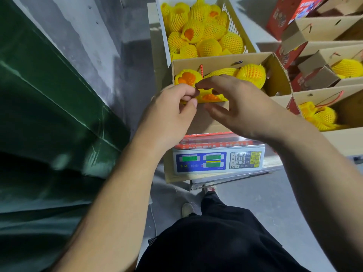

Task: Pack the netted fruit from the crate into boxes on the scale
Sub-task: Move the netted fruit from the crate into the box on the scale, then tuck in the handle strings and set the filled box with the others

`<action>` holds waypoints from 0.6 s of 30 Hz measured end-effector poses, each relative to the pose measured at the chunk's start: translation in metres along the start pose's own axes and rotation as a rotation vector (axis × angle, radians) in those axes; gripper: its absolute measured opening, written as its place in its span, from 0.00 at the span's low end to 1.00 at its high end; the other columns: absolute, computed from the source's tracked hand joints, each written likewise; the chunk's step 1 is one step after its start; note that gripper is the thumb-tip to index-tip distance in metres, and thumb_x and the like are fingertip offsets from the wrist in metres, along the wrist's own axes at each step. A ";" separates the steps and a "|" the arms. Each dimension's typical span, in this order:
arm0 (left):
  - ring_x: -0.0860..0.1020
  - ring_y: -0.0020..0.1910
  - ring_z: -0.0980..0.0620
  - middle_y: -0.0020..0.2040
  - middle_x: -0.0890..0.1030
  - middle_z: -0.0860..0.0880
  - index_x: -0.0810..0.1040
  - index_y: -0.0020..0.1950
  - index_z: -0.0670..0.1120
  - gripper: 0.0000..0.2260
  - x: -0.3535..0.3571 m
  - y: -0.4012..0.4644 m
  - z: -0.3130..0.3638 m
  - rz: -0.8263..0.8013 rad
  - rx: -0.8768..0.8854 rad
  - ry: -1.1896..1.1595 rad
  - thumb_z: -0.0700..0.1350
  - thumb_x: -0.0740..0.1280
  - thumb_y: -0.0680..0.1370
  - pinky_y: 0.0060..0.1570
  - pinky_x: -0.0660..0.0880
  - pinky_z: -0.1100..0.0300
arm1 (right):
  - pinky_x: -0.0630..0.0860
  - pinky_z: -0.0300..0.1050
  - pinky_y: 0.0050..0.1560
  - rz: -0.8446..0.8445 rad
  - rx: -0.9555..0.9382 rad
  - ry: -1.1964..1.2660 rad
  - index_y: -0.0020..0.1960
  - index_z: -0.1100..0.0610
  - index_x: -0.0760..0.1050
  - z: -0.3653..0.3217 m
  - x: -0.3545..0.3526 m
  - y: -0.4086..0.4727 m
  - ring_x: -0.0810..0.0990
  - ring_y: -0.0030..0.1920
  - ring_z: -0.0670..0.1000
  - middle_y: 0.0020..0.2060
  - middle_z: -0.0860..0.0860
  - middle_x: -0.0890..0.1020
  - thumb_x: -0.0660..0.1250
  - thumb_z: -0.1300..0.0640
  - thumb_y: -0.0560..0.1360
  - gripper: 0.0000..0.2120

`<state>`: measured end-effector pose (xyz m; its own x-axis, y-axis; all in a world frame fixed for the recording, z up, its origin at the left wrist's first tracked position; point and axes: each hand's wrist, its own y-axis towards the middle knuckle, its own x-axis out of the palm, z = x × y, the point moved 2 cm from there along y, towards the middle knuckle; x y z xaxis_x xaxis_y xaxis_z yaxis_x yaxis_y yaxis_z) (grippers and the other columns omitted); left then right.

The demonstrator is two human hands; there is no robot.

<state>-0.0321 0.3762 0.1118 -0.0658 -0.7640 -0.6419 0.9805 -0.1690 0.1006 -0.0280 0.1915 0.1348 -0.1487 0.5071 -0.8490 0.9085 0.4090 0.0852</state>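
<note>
Head view: left hand (172,107) pinches the netted fruit (210,97) at the box's (279,75) near wall; right hand (241,107) hovers spread just right of it, equally close; crate (163,36) lies beyond.

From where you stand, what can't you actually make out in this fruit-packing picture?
- Scale readout: head view, green digits blurred and too small.
- Fruit count in the box on the scale: left hand and right hand cover its near part.
- Left hand's grip: fingers curl at a netted fruit, contact unclear.
- Crate: top cut off by the frame edge.
</note>
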 end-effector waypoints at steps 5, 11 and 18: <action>0.71 0.66 0.58 0.70 0.70 0.54 0.74 0.73 0.56 0.18 0.013 0.011 -0.009 0.163 -0.094 -0.009 0.48 0.68 0.83 0.57 0.64 0.77 | 0.67 0.38 0.61 0.149 0.083 0.002 0.73 0.52 0.73 0.030 -0.008 0.002 0.76 0.67 0.53 0.69 0.51 0.79 0.68 0.55 0.80 0.22; 0.73 0.72 0.50 0.75 0.73 0.53 0.61 0.83 0.58 0.26 0.035 0.047 -0.033 0.022 -0.458 -0.337 0.48 0.63 0.86 0.70 0.74 0.45 | 0.72 0.63 0.69 0.356 0.533 0.066 0.75 0.50 0.67 0.106 -0.018 -0.007 0.72 0.68 0.64 0.67 0.60 0.75 0.60 0.61 0.79 0.25; 0.81 0.55 0.54 0.53 0.83 0.60 0.76 0.67 0.65 0.14 0.043 0.057 -0.055 -0.055 -0.494 -0.294 0.49 0.60 0.87 0.45 0.78 0.57 | 0.79 0.59 0.61 0.258 0.832 0.121 0.73 0.52 0.70 0.150 -0.029 0.005 0.79 0.60 0.62 0.63 0.58 0.80 0.59 0.65 0.75 0.27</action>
<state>0.0310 0.3686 0.0480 -0.0992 -0.9151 -0.3909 0.9398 0.0430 -0.3391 0.0393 0.0651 0.0814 0.1035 0.6037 -0.7905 0.9025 -0.3911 -0.1805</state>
